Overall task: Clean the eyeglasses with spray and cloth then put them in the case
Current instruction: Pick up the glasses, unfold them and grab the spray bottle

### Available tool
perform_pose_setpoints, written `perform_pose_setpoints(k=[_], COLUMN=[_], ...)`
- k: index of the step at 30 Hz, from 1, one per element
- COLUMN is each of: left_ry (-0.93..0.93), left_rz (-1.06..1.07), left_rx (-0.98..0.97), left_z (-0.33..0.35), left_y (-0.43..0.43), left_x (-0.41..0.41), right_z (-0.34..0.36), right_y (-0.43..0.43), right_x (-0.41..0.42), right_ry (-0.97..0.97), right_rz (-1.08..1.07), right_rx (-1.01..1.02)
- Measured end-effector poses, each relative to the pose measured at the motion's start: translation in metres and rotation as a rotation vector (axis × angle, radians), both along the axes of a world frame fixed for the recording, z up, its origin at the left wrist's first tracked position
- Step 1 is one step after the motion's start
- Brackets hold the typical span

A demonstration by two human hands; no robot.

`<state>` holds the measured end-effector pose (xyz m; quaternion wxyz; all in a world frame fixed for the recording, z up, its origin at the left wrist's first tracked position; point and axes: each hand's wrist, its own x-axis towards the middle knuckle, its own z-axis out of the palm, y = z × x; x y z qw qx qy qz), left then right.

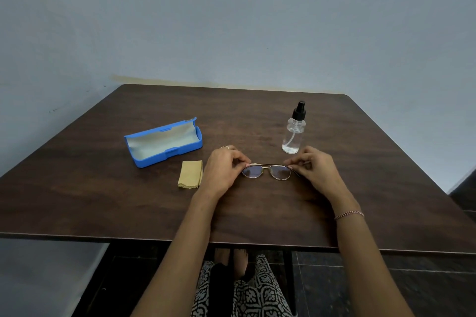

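Farthest left on the dark wooden table [103, 201] lies the blue eyeglass case [164, 143], its lid swung open and its pale lining facing up. Just in front of the case, and a little to its right, a folded tan cloth [190, 174] lies flat on the wood, apart from the case and just beside the left wrist.

Next comes the left hand [222, 170], a thin ring [225, 147] on one finger. Its thumb and fingertips are curled in and pinch the left end of the eyeglasses [266, 171] near the hinge. The eyeglasses sit at the middle of the table, between the two hands, lenses facing the person, with a thin metal frame and a double bridge. They seem to hover just above the wood or rest lightly on it; from this angle I cannot tell which.

Behind the right lens, farther from the person, a clear spray bottle [293, 131] with a black pump top stands upright, with a little clear liquid at its bottom. It is near the right hand but not touched by it.

The right hand [315, 168] mirrors the left: its thumb and fingers are bent and pinch the right end of the frame. A beaded bracelet [349, 214] circles the right wrist, and both forearms reach over the near table edge.
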<state>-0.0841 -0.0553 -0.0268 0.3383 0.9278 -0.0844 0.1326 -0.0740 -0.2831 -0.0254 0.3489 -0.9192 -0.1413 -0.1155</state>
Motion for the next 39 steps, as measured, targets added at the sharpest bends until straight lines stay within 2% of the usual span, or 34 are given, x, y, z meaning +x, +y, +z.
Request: perform_pose_setpoints(k=[8,14,24,32,39], left_ry=[-0.061,-0.091,-0.059,0.052,0.091], left_rz=[-0.009,-0.021,-0.043,-0.044,-0.06], left_rx=[0.15,0.117,0.002,-0.059,-0.255], left_z=[-0.0004,0.0005,-0.0002,0.0021,0.0044], left_y=[0.0012,0.0005,0.002,0.0024,0.006], left_x=[0.0001,0.0007,0.004,0.0038,0.0018], right_z=[0.0002,-0.0023,-0.0015,-0.0018,-0.0004], right_y=[0.0001,-0.0008,-0.003,-0.0041,-0.0054], right_x=[-0.0011,0.0008,0.0005,0.0006,-0.0013], right_ry=[0.013,0.009,0.004,0.02,0.054], right_rz=[-0.007,-0.012,0.003,0.024,0.016], right_rx=[-0.021,-0.028,0.0,0.023,0.081])
